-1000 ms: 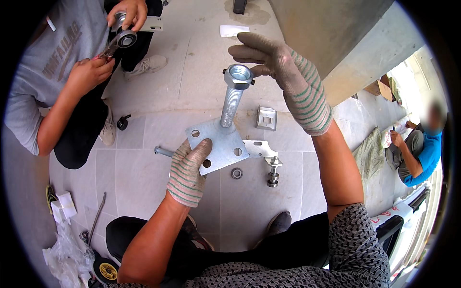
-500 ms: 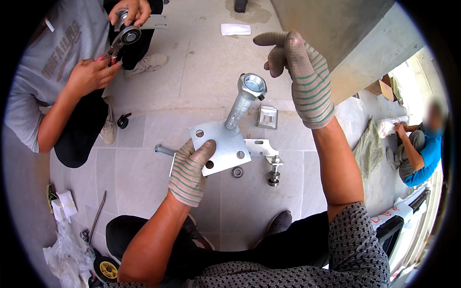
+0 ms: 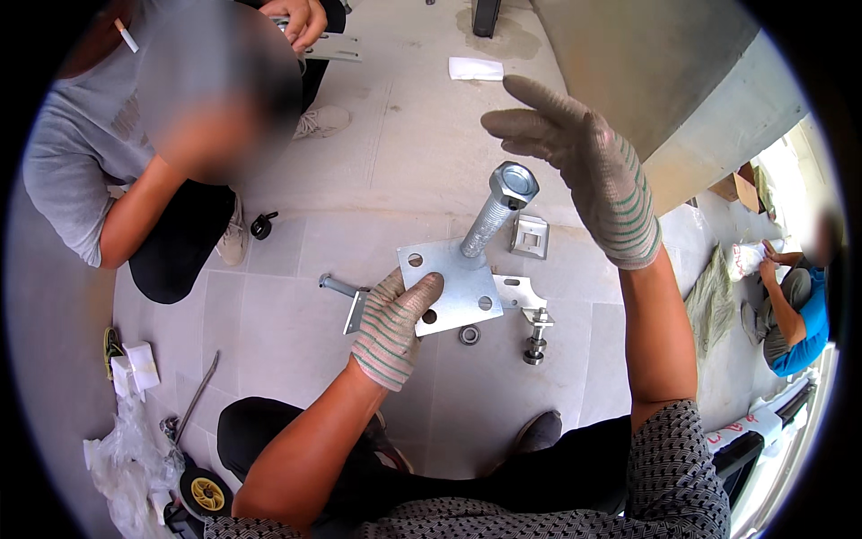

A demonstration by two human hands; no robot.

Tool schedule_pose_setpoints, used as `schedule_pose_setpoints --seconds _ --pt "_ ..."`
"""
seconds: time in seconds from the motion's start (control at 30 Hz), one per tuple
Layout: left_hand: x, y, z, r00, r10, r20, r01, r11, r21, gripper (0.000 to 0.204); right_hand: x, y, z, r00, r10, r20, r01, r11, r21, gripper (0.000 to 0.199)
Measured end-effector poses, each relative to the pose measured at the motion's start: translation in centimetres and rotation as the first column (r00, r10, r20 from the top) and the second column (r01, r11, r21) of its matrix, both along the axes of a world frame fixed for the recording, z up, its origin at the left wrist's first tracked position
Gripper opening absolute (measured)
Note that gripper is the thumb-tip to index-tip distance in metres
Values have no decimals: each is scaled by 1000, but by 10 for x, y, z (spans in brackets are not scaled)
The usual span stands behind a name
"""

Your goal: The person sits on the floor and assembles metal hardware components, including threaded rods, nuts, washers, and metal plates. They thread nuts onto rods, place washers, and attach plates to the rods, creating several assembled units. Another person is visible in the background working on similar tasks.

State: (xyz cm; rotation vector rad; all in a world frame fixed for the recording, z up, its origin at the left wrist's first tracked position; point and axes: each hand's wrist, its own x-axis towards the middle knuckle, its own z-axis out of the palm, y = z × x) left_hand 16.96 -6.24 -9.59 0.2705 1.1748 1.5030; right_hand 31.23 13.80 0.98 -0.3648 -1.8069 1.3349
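My left hand (image 3: 392, 331) pinching the plate (image 3: 458, 289) by its edge, bolt (image 3: 488, 225) standing tilted on it, my right hand (image 3: 609, 184) spread nearby, underside finger placement not verifiable.

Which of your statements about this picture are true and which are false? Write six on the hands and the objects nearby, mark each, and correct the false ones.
1. The left hand and right hand both wear gloves with green stripes. True.
2. The left hand holds a square metal plate with a threaded post standing on it. True.
3. The right hand is closed around the threaded post. False: the right hand is open and holds nothing.
4. A metal ring lies on the floor. True.
5. The square metal plate has no holes. False: several round holes show in it.
6. The wheel at lower left has a red centre. False: the wheel's centre is yellow.
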Motion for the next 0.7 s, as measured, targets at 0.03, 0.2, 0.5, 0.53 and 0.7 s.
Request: schedule_pose_setpoints --seconds 0.03,0.2,0.5,0.53,0.7 --pt "2 0 3 1000 31 -1 -31 999 -16 30 1 -5 1 998 33 62 -32 999 -19 90" --pt "3 -4 1 994 -63 -91 66 997 26 29 19 19 3 959 -131 252 127 991 34 83" --pt "-6 -6 6 989 -110 -100 109 994 -23 40 20 20 1 965 -26 261 49 996 -79 88" --pt "-6 -4 7 991 -85 -101 85 996 -8 36 20 21 3 980 -5 200 25 995 -96 90" --pt "-6 -4 3 996 -16 -86 18 1000 26 30 13 7 3 971 159 179 -139 983 -120 89"
